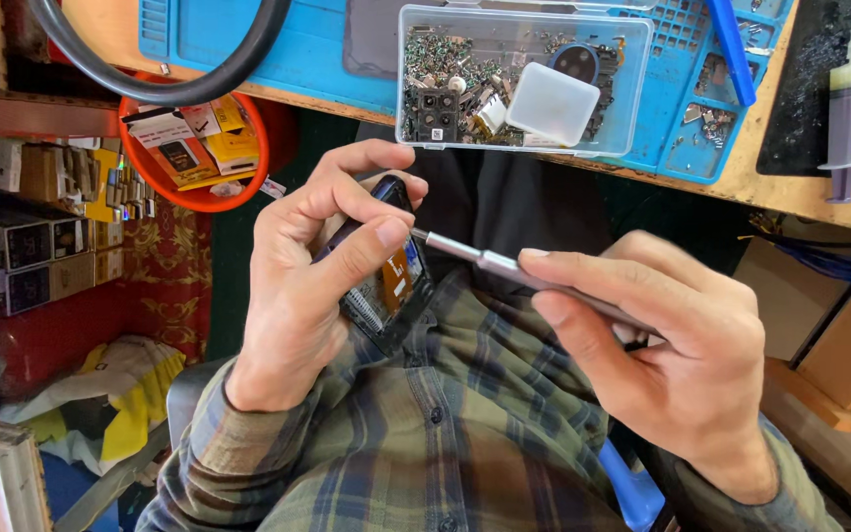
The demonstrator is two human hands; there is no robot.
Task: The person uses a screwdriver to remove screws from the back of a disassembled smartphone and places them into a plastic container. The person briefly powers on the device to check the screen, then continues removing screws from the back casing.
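My left hand (312, 271) grips a small dark phone (396, 281) with its back off, an orange part showing inside. The thumb presses across its upper side. My right hand (677, 340) holds a slim silver screwdriver (490, 261) like a pen. Its tip touches the phone's inside just beside my left thumb. Both hands hover over my lap, above a plaid shirt, below the bench edge.
A clear plastic box (524, 79) of small phone parts sits on a blue work mat (278, 44) on the wooden bench. A syringe (847, 108) lies at the right. An orange bowl (194, 148) of packets and stacked boxes (41, 246) stand left.
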